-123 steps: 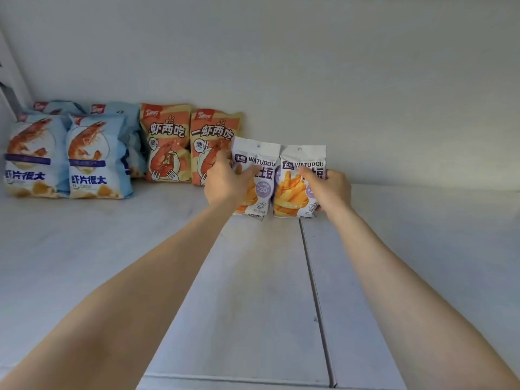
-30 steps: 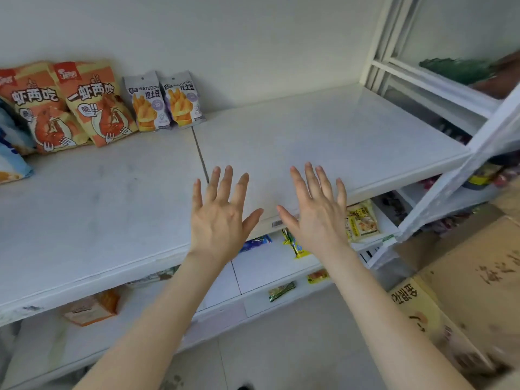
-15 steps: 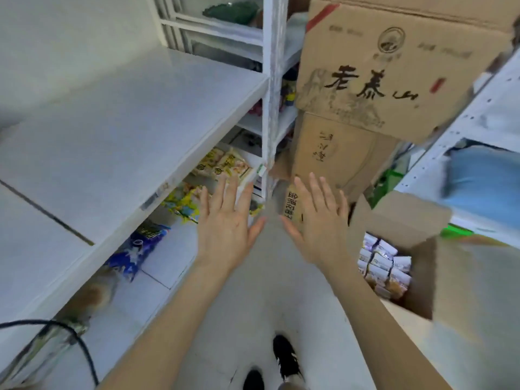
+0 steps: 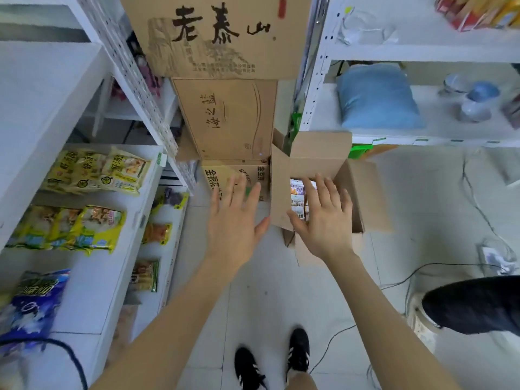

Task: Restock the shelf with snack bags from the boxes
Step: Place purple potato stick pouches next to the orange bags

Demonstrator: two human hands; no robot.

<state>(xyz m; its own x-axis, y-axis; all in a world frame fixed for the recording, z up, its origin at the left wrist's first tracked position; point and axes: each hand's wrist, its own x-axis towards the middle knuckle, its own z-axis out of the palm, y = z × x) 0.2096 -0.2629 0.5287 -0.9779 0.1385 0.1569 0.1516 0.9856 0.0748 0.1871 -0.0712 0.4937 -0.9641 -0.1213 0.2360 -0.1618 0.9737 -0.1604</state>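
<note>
Covering part of the open cardboard box [image 4: 316, 159] on the floor, the right hand [image 4: 327, 220] is hiding most of the snack bags [image 4: 297, 197] inside; about three glossy white-and-purple packets are showing beside its fingers. Both hands are hovering flat, fingers straight and spread, holding nothing, the left hand [image 4: 235, 220] just beside the box's left flap. Three closed brown cartons [image 4: 225, 119] are standing stacked behind, the top one cut off. Blurred yellow packets [image 4: 98, 170] are lying on the white shelf [image 4: 92, 291].
</note>
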